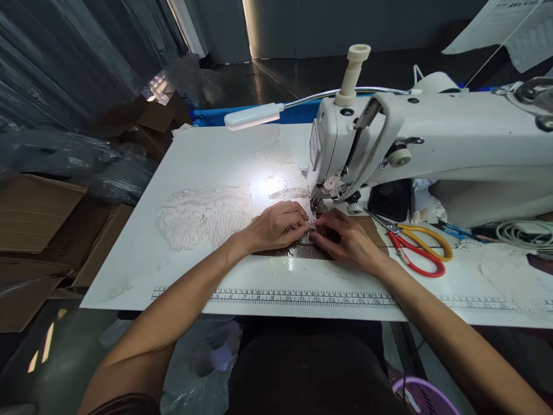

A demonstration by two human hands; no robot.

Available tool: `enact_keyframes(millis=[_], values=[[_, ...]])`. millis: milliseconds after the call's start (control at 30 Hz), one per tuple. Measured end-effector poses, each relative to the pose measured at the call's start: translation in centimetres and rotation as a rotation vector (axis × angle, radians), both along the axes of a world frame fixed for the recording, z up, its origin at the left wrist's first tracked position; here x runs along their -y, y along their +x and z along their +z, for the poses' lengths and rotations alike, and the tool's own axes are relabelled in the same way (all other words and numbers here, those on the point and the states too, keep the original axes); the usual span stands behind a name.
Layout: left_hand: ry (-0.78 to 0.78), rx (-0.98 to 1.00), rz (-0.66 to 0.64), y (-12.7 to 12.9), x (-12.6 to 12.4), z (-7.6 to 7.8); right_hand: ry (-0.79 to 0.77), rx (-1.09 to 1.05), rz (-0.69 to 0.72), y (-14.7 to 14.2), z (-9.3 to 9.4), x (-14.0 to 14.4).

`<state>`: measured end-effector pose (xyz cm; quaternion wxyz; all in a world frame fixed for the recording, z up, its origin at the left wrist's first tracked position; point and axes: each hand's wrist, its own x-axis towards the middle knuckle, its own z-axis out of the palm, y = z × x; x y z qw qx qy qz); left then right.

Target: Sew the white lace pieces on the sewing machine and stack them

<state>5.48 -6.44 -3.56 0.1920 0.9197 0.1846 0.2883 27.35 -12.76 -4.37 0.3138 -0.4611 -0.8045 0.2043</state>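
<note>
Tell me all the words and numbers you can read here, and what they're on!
Ruler printed along the table front edge: numbers running roughly "7" to "16"; the other numbers are too small to read.
Paper sheet hanging top right: print too blurred to read.
Sewing machine: no readable brand or label.

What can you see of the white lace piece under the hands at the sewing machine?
The white lace piece lies flat on the white table, spread leftward from the needle area of the sewing machine. It looks like openwork lace with scalloped edges, brightly lit by the lamp. Its right end runs under the left hand, whose fingers press it down; the right hand meets it beside the presser foot. More lace lies behind it.
</note>
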Motion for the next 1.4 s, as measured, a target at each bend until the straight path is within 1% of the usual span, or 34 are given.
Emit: enact_keyframes(millis=[133,233,333,467,567,667,800,833,867,933,967,1000,1033,1100,1167,1267,1400], values=[[0.050,0.018,0.009,0.2,0.1,-0.3,0.033,-0.049,-0.037,0.0,-0.4,-0.4],[0.039,0.104,0.057,0.1,0.0,-0.4,0.081,0.074,-0.060,0.6,-0.6,-0.1],[0.054,0.190,0.083,0.1,-0.2,-0.3,0.126,0.226,-0.015,0.8,-0.6,0.3],[0.084,0.167,0.040,0.3,-0.1,-0.4,0.145,0.262,0.050,0.4,-0.6,0.7],[0.102,0.095,0.018,0.5,0.2,-0.9,0.108,0.237,0.076,0.4,-0.3,1.0],[0.126,0.017,0.019,0.7,0.3,-1.5,0.040,0.220,0.118,0.9,0.5,1.1],[0.200,-0.102,0.018,0.7,0.3,-1.7,-0.132,0.198,0.236,1.9,2.3,0.2],[0.225,-0.122,0.013,0.6,0.2,-1.7,-0.181,0.188,0.241,2.2,2.7,-0.2],[0.254,-0.135,0.002,0.6,0.2,-1.6,-0.221,0.179,0.211,2.4,2.9,-0.7],[0.313,-0.151,-0.026,0.4,0.2,-1.4,-0.253,0.157,0.074,2.6,2.8,-1.4],[0.341,-0.157,-0.035,0.4,0.2,-1.3,-0.233,0.149,-0.002,2.7,2.4,-1.6],[0.367,-0.164,-0.038,0.3,0.2,-1.3,-0.191,0.146,-0.049,2.6,1.9,-1.7],[0.391,-0.170,-0.034,0.3,0.3,-1.2,-0.134,0.152,-0.061,2.5,1.3,-1.7],[0.432,-0.177,-0.013,0.3,0.4,-1.1,-0.011,0.190,-0.030,2.3,0.0,-1.5],[0.467,-0.170,0.002,0.3,0.5,-1.0,0.079,0.238,-0.004,2.1,-0.8,-1.2],[0.499,-0.164,-0.003,0.5,0.6,-0.8,0.138,0.281,-0.009,1.9,-1.2,-1.1],[0.526,-0.169,-0.012,0.6,0.7,-0.7,0.154,0.297,-0.021,1.9,-1.1,-1.2]])
